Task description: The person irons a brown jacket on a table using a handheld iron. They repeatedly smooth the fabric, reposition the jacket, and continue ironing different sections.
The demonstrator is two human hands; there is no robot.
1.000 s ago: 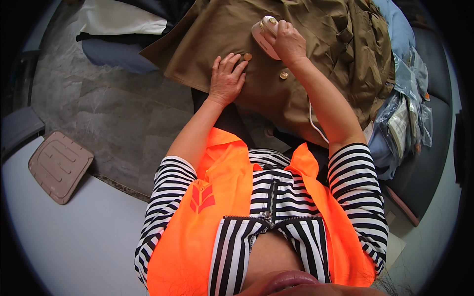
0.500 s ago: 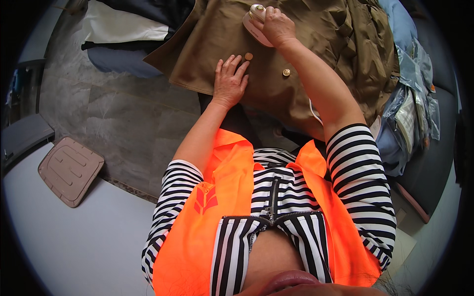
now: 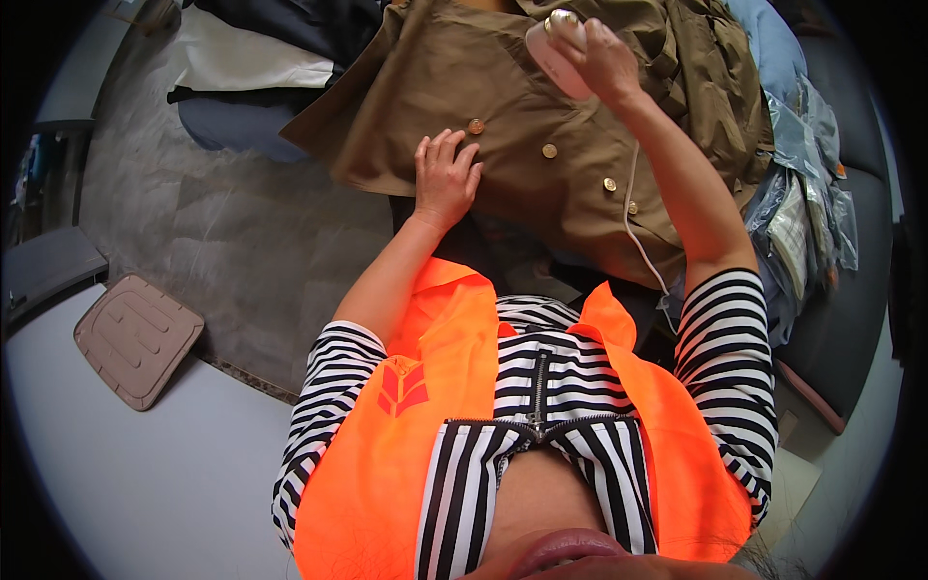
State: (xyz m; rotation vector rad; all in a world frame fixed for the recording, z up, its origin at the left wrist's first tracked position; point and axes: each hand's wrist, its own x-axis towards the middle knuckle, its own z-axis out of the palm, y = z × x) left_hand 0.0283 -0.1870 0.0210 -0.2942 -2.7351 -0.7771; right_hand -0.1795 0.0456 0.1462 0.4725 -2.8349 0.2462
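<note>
Head view. One brown garment (image 3: 512,111) is spread across the far centre. A pale pink handheld iron (image 3: 557,70) is gripped by the fingers of the right hand (image 3: 603,66) over its far part; contact with the cloth cannot be told. The fingers of the left hand (image 3: 448,184), slightly parted and holding nothing, are rested near a gold button (image 3: 476,127). Left-hand cloth is laid fairly smooth; folds are left at right, so smoothing is judged partly done.
</note>
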